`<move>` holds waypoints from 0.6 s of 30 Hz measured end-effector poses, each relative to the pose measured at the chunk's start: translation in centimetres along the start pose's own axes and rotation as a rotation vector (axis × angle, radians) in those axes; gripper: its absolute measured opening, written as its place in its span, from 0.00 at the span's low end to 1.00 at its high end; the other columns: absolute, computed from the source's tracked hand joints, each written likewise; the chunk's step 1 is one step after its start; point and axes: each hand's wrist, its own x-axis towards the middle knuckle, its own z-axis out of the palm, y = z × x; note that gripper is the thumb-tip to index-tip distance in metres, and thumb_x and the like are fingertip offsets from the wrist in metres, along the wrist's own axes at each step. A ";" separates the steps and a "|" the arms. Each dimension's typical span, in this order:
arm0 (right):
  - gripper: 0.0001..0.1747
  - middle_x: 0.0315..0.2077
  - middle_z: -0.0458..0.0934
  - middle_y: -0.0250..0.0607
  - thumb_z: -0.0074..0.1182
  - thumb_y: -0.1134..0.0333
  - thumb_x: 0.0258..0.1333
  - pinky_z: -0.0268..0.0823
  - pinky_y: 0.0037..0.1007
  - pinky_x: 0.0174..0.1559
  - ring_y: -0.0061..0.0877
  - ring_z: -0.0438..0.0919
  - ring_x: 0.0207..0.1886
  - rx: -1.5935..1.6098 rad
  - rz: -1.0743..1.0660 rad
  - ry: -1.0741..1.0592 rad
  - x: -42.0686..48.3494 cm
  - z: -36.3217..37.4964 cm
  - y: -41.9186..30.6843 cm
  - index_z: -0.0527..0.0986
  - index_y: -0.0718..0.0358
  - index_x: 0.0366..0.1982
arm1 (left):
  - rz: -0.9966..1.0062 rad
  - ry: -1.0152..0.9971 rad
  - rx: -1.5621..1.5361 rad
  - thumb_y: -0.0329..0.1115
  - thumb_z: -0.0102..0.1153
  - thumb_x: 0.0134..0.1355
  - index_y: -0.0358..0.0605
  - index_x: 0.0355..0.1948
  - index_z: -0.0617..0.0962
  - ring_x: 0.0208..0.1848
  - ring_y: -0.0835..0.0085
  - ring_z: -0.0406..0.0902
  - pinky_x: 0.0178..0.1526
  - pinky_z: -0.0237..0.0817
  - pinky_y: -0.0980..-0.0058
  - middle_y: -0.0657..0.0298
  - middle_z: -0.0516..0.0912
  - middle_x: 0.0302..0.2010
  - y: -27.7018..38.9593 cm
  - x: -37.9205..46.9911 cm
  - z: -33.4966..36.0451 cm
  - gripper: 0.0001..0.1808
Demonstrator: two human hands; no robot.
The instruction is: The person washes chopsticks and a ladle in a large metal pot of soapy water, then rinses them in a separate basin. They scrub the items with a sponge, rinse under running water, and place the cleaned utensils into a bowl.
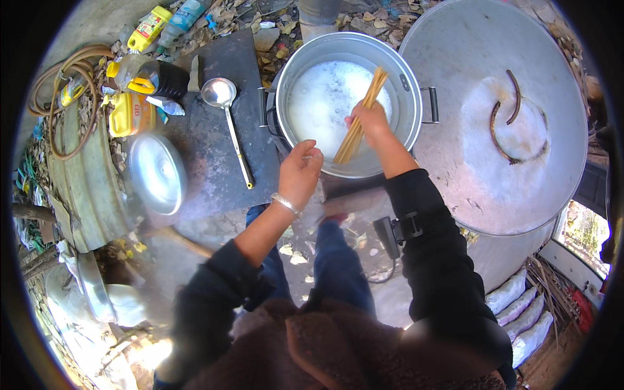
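Note:
A bundle of thin straw-coloured sticks (363,119) is gripped in my right hand (373,123), slanting over the aluminium pot (412,141). Whether these are dried noodles or bamboo I cannot tell. White, foamy-looking liquid (331,97) lies in the pot below. My left hand (301,170), with a silver bangle (286,202) on its wrist, is at the pot's near left rim. Its fingers are curled, and I cannot tell whether anything is between them. Left of the pot, a metal ladle (229,114) rests on a dark board (204,161).
A wide metal lid (438,180) with a broken ring handle spans the right. A round aluminium lid (158,173) lies left. Yellow jugs (129,114), a bottle of dark liquid (168,80) and a coiled hose (51,109) are beyond. A black device with a cable (387,236) hangs by my right sleeve.

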 end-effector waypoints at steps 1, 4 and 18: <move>0.03 0.19 0.69 0.42 0.43 0.78 0.46 0.70 0.31 0.24 0.31 0.75 0.21 0.086 -0.057 -0.002 0.1 -0.1 1.1 0.64 0.67 0.27 | 0.036 0.019 0.016 0.30 0.51 0.54 0.34 0.46 0.70 0.29 0.78 0.73 0.31 0.65 0.81 0.59 0.75 0.36 -0.2 0.2 0.0 0.18; 0.04 0.22 0.69 0.42 0.44 0.75 0.46 0.69 0.29 0.23 0.31 0.74 0.19 -0.048 0.128 0.075 0.1 -0.4 2.3 0.64 0.68 0.27 | 0.092 0.057 0.004 0.29 0.51 0.53 0.32 0.44 0.71 0.36 0.75 0.73 0.38 0.65 0.79 0.56 0.75 0.38 -0.5 1.0 0.3 0.17; 0.13 0.21 0.68 0.40 0.47 0.63 0.51 0.69 0.36 0.28 0.30 0.70 0.22 0.608 -0.025 -0.109 -1.5 1.3 -5.9 0.64 0.64 0.35 | 0.155 -0.247 0.671 0.36 0.50 0.50 0.30 0.30 0.70 0.27 0.52 0.74 0.31 0.64 0.65 0.44 0.74 0.22 4.8 1.9 3.2 0.15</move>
